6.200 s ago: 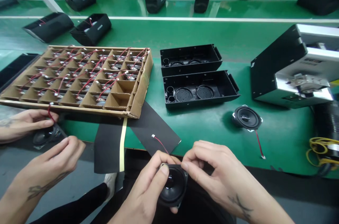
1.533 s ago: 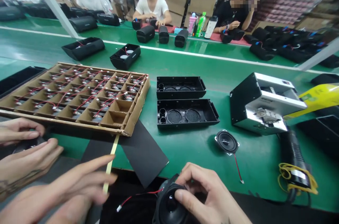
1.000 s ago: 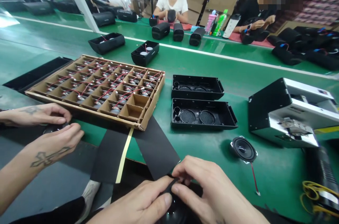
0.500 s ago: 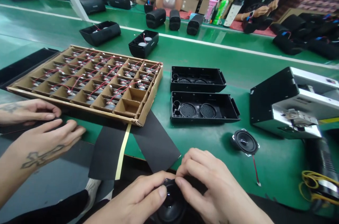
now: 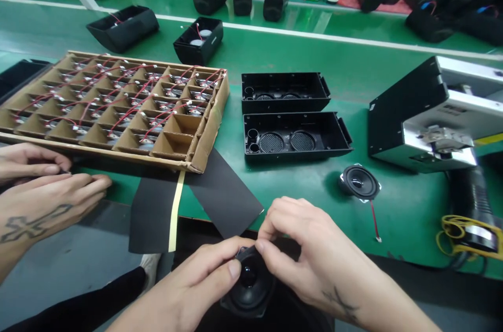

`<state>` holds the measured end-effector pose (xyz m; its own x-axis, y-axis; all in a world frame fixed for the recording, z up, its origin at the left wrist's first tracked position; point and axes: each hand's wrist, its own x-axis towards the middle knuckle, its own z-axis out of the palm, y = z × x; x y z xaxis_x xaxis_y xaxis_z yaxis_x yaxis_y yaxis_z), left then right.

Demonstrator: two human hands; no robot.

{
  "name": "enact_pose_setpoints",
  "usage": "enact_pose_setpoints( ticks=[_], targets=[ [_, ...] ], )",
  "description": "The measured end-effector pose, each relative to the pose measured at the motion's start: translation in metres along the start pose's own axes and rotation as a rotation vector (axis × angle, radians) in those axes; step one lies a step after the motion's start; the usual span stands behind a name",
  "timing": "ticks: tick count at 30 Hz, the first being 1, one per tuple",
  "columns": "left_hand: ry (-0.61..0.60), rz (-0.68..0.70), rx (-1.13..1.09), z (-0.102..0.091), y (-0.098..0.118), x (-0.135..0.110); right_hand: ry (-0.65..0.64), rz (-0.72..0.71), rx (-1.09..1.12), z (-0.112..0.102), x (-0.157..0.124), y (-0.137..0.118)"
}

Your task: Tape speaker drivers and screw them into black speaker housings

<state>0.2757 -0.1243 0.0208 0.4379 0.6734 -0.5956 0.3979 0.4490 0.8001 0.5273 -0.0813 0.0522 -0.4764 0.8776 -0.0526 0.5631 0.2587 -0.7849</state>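
Note:
A round black speaker driver (image 5: 251, 287) is held low at the front edge of the bench, cone facing up. My left hand (image 5: 204, 274) grips its left side, the thumb pressed on the rim near the cone. On the upper edge, the thumb and forefinger of my right hand (image 5: 301, 245) are pinched together; whatever lies between the fingertips is too small to make out. Another speaker driver (image 5: 359, 183) with a red lead lies on the green bench to the right. Two open black speaker housings (image 5: 296, 135) with round grilles sit beyond my hands.
A divided cardboard tray (image 5: 196, 156) of wired drivers stands at left. Black sheets (image 5: 226, 190) hang over the bench edge. A metal-fronted machine (image 5: 416, 112) is at right, near yellow cable (image 5: 451, 227). A co-worker's tattooed hands (image 5: 51, 201) work at far left.
The view has tilted down and shifted slightly right. My left hand still holds the driver, and my right fingers remain pinched at its upper rim, with the driver turned a little.

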Motion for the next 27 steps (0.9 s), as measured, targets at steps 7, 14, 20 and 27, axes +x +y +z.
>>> enact_pose_setpoints(
  ticks=[7,14,20,27],
  targets=[
    [0.01,-0.037,-0.017,0.002,-0.004,-0.001,-0.001,0.001,0.04,-0.001,0.001,0.003],
    [0.045,-0.046,-0.022,0.004,-0.001,0.002,0.008,0.025,0.051,-0.001,-0.003,0.003],
    [0.094,-0.024,-0.061,0.013,0.011,0.002,0.021,0.024,0.05,0.002,-0.003,0.004],
    [0.135,0.044,-0.134,0.026,0.033,0.007,0.014,0.005,0.06,0.0,-0.004,0.003]
  ],
)
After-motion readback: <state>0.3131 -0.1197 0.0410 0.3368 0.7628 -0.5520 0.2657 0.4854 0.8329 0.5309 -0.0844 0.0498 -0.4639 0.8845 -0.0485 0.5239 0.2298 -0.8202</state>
